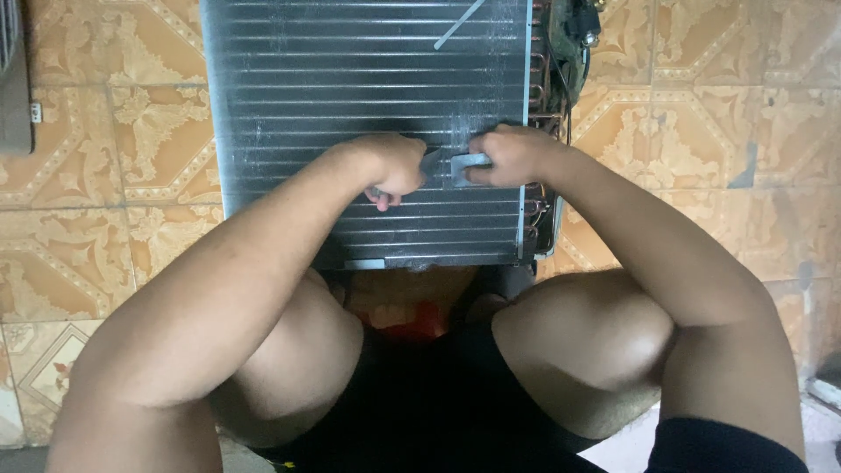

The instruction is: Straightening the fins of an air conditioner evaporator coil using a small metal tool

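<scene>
A grey finned coil panel [368, 79] of an air-conditioner unit lies flat on the tiled floor in front of my knees. My left hand [396, 166] is closed around a small metal tool whose tip [430, 161] rests on the fins. My right hand [512, 154] presses a small flat grey metal piece [469, 168] against the fins, right beside the tool tip. Both hands sit near the panel's middle, close together.
Copper tubing and wiring [556, 61] run along the panel's right edge. A thin light strip [458, 24] lies on the fins near the top. Patterned orange floor tiles [114, 149] surround the unit. A grey object [13, 79] sits at the left edge.
</scene>
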